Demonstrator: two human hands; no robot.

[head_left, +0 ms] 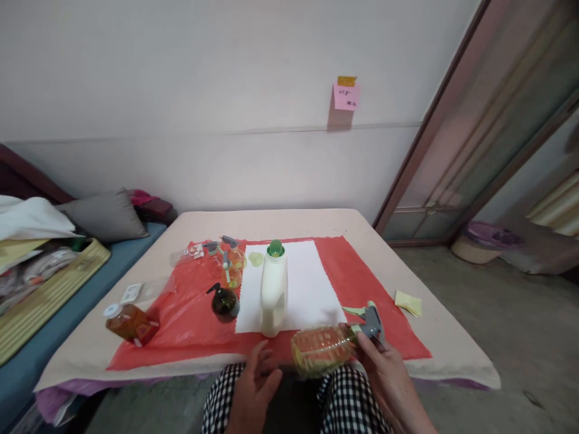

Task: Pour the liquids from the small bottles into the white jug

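**A:** ok so what's the right hand [384,374] doing? Looks like it's got the spray bottle [323,349].

**B:** yep, it's wrapped around the neck end, right by the grey trigger head [373,322]. The bottle is lying sideways, yellowish liquid inside, hanging just in front of the white jug [274,289] and a bit to its right, over the near edge of the tabletop [452,355].

**A:** and the left hand [253,386]?

**B:** holding nothing. Fingers loosely spread, palm sort of facing the bottle's bottom end, very close to it. Can't tell if a fingertip is actually touching.

**A:** what's the jug sitting on?

**B:** a white sheet [307,283], which lies on a red cloth [362,271]. Jug is upright, green cap [275,248] on top.

**A:** other stuff around it?

**B:** left of the jug there's a dark pump bottle [225,301], standing. Behind that, two small sprayers [230,265] with yellow liquid, close together. Further left of the jug, at the cloth's edge, an amber bottle [131,324] lies on its side. Right of the jug, past the cloth, some yellow sticky notes [408,302].

**A:** and the checked fabric at the bottom?

**B:** that's the person's lap [348,398], black and white check, just below the spray bottle.
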